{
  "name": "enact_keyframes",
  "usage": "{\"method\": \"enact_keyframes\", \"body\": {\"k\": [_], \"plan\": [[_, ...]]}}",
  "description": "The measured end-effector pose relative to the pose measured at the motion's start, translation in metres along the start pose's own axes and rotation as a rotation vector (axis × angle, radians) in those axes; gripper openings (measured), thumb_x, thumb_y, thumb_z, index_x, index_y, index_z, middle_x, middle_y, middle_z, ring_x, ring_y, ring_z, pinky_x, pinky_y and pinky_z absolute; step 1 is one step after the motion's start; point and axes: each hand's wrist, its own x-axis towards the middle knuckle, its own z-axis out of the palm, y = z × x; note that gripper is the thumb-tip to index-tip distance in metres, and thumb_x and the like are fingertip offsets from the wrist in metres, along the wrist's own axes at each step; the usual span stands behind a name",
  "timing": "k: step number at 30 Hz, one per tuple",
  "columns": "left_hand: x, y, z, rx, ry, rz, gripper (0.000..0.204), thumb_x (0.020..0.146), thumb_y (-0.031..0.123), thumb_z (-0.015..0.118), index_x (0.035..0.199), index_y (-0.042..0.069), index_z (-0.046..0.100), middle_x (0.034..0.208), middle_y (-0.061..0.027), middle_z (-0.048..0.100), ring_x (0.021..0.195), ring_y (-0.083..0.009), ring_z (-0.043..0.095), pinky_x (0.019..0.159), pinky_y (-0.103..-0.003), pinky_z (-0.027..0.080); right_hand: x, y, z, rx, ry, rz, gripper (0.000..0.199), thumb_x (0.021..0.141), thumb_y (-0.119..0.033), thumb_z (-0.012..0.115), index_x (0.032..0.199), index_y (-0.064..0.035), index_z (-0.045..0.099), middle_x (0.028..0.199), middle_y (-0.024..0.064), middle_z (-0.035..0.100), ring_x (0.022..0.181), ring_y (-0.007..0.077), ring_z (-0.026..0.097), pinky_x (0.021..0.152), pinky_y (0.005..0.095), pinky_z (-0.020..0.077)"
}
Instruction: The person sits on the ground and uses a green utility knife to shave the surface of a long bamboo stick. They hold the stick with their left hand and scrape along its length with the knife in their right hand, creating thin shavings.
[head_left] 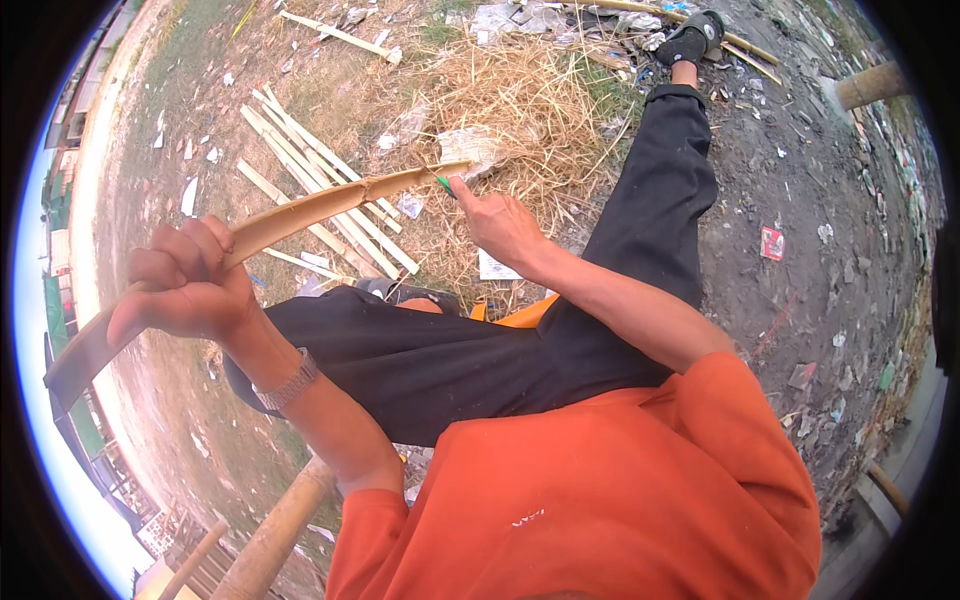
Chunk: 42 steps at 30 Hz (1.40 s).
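A long split bamboo piece (310, 208), pale and slightly curved on its inner face, stretches from the left edge to above the straw. My left hand (190, 275) grips it with the fingers wrapped round, and its near end sticks out behind the palm. At the far end, my right hand (500, 230) is closed around a small green tool (445, 185). The tool's tip touches or nearly touches the bamboo; the fist hides most of it, so I cannot tell its kind.
Several loose bamboo strips (308, 150) lie on the ground beyond the held piece. Dry straw (530, 110) is heaped in front, with litter scattered around. An orange object (525, 315) shows between my legs. Thick bamboo poles stand at lower left (280, 530) and upper right (872, 86).
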Motion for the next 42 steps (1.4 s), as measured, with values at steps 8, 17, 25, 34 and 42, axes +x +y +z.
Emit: {"method": "enact_keyframes", "body": {"k": [8, 17, 25, 34, 42], "plan": [[-0.002, 0.001, 0.0, -0.067, -0.045, -0.01, 0.069, 0.07, 0.081, 0.033, 0.056, 0.015, 0.022, 0.05, 0.0032, 0.018, 0.04, -0.0086, 0.016, 0.042, -0.026, 0.023, 0.004, 0.024, -0.001, -0.105, -0.112, 0.058, 0.06, 0.078, 0.005, 0.04, 0.136, -0.0031, 0.03, 0.068, 0.0201, 0.06, 0.065, 0.0355, 0.063, 0.061, 0.0464, 0.0508], [-0.001, 0.001, 0.0, -0.058, -0.082, -0.006, 0.069, 0.069, 0.082, 0.032, 0.056, 0.015, 0.022, 0.049, 0.0038, 0.018, 0.039, -0.008, 0.016, 0.042, -0.025, 0.025, 0.007, 0.057, 0.027, -0.11, -0.124, 0.155, 0.055, 0.078, 0.004, 0.042, 0.132, -0.0058, 0.034, 0.07, 0.022, 0.06, 0.064, 0.0366, 0.062, 0.058, 0.0463, 0.0504], [0.002, 0.003, 0.011, 0.107, 0.057, 0.017, 0.067, 0.076, 0.078, 0.032, 0.055, 0.016, 0.019, 0.048, 0.0037, 0.016, 0.04, -0.0088, 0.016, 0.043, -0.026, 0.026, 0.016, 0.042, 0.038, 0.008, -0.1, 0.195, 0.059, 0.078, 0.003, 0.041, 0.135, -0.0091, 0.031, 0.072, 0.0228, 0.06, 0.07, 0.0384, 0.062, 0.063, 0.0466, 0.0498], [0.001, 0.004, 0.019, 0.126, 0.173, 0.022, 0.065, 0.076, 0.076, 0.032, 0.055, 0.016, 0.018, 0.049, 0.0021, 0.018, 0.041, -0.0106, 0.017, 0.043, -0.025, 0.02, 0.02, 0.047, 0.05, -0.027, -0.093, 0.165, 0.058, 0.083, 0.001, 0.039, 0.138, -0.0117, 0.03, 0.072, 0.0234, 0.06, 0.068, 0.038, 0.062, 0.063, 0.0467, 0.0502], [0.001, 0.002, 0.017, 0.08, 0.135, 0.021, 0.064, 0.08, 0.074, 0.031, 0.054, 0.016, 0.02, 0.047, 0.002, 0.019, 0.039, -0.0103, 0.018, 0.043, -0.027, 0.028, 0.026, 0.094, 0.064, -0.27, -0.166, 0.141, 0.05, 0.087, -0.003, 0.039, 0.136, -0.0083, 0.031, 0.079, 0.0223, 0.062, 0.072, 0.0365, 0.064, 0.062, 0.0459, 0.0522]]}}
